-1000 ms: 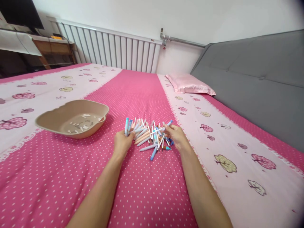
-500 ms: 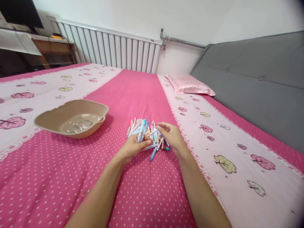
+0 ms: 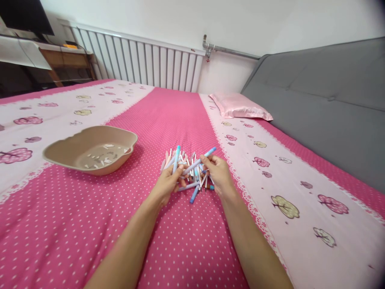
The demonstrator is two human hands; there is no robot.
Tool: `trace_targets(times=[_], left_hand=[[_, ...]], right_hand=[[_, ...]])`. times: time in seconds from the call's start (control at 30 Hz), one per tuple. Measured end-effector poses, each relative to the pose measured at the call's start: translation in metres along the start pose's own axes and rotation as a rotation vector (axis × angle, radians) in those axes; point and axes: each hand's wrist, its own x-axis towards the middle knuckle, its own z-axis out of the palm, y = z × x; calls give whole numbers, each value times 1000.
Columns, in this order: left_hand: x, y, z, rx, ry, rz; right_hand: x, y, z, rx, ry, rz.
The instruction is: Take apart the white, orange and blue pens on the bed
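A heap of marker pens (image 3: 192,182) in blue, grey and peach lies on the pink dotted bedsheet (image 3: 168,116) in front of me. My left hand (image 3: 166,184) is closed round a light blue marker (image 3: 176,154) that points up and away. My right hand (image 3: 218,174) pinches another blue marker (image 3: 202,157) that slants up to the right, its lower end near my left fingers. Both hands hover right over the heap.
A beige shallow tray (image 3: 75,142) with several small white caps in it sits to the left. A pink pillow (image 3: 239,106) lies at the back right beside a grey headboard (image 3: 325,96). A white radiator (image 3: 135,60) runs along the far wall.
My left hand moved right from the heap's left edge to its middle and kept a blue marker. My right hand dipped to the heap and now lifts a blue marker.
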Motion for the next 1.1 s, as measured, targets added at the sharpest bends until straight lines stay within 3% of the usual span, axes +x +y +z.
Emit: trace_targets(times=[0.17,0.4,0.63,0.77,0.93,1.1], left_hand=[[4,-2,-2,16,65,64],[5,1,1,200,202,169],[5,-1,0,50,142,9],[4,0,-3,-18,162,-88],[3,2,-2,-22,237,98],[3,3,0,-30,232,142]], right_hand=[[2,1,1,84,44,36],[3,6,1,71,-3,35],[6,4,-3,110,-68,-22],[5,2,-2,182,-126,49],[4,5,-1,191,-92,85],[5,6,-1,188,-107,91]])
